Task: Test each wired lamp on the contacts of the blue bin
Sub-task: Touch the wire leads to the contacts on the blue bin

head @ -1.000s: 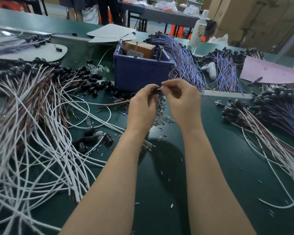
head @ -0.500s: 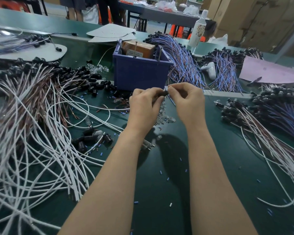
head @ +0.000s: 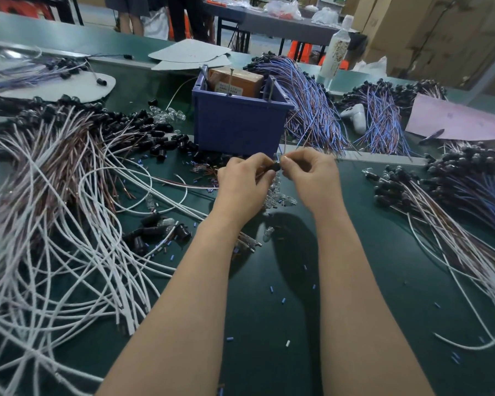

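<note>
The left hand (head: 242,181) and right hand (head: 312,178) sink lower; a black lamp socket (head: 275,167) now shows between them.

Dim, even overhead light; soft forearm shadows; wide-angle bending at edges.

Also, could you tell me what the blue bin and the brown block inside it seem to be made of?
The blue bin looks like moulded plastic, matte: uniform colour, ribbed rim. The brown block inside looks like cardboard or paper wrapping, matte, with a pale label; which, I cannot tell.
</note>
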The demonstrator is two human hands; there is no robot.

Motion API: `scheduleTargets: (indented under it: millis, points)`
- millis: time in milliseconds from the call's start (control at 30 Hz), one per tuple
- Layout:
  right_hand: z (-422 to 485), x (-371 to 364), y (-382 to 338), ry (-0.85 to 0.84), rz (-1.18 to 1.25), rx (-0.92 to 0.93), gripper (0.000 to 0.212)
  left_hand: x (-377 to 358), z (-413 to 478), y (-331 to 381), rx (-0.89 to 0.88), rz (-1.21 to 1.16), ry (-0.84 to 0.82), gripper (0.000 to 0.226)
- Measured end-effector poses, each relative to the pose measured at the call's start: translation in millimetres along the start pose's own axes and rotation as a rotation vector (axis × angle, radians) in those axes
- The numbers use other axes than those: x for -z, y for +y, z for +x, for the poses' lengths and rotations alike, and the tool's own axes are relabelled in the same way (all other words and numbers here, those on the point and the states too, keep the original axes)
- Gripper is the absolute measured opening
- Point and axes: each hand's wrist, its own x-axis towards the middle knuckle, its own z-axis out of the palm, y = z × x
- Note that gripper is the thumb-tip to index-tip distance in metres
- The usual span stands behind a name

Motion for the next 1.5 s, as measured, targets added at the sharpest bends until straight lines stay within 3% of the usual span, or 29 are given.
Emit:
scheduleTargets:
  millis: [200, 367, 467, 633, 700, 900, 1067, 1200, 1267, 1300, 1400, 1500]
  points:
    - [-1, -3, 1, 0.010, -0.089, 0.012, 0.006, -1, 2, 0, 0.033, 0.110, 0.008, 0.018]
    - [0, -3, 3, -0.041, -0.016, -0.025, 0.007, 4, 0, 1, 0.029, 0.012, -0.076, 0.018]
    - [-4, -8, 5, -0.034, 0.115, -0.086, 0.009, 3, 1, -1, 0.044, -0.013, -0.094, 0.018]
    - [-5, -14, 6, 0.001, 0.579, -0.268, 0.008, 3, 3, 0, 0.061, -0.088, -0.038, 0.016]
    - [-4, -14, 7, 0.029, 0.633, -0.320, 0.007, 1, 3, 1, 0.059, -0.084, -0.039, 0.016]
    - [-7, -20, 5, 0.015, 0.689, -0.343, 0.012, -1, 1, -1, 0.018, -0.058, 0.011, 0.016]
    - [-7, -22, -1, 0.025, 0.586, -0.281, 0.007, -5, 3, -1, 0.028, -0.030, 0.068, 0.018]
    - [-7, -25, -3, 0.060, 0.477, -0.206, 0.013, -8, 0, 4, -0.039, 0.146, 0.243, 0.022]
    - [-4, -21, -1, 0.156, 0.569, -0.257, 0.007, -8, -2, 9, -0.125, -0.045, 0.269, 0.018]
    - [-3, -19, 1, 0.206, 0.644, -0.299, 0.006, -9, -2, 11, -0.124, -0.145, 0.204, 0.024]
    - [-1, -13, 7, 0.265, 0.813, -0.398, 0.010, -19, -4, 18, 0.125, -0.356, -0.132, 0.046]
    - [-1, -15, 8, 0.251, 0.722, -0.411, 0.013, -17, -1, 16, 0.349, -0.779, -0.130, 0.037]
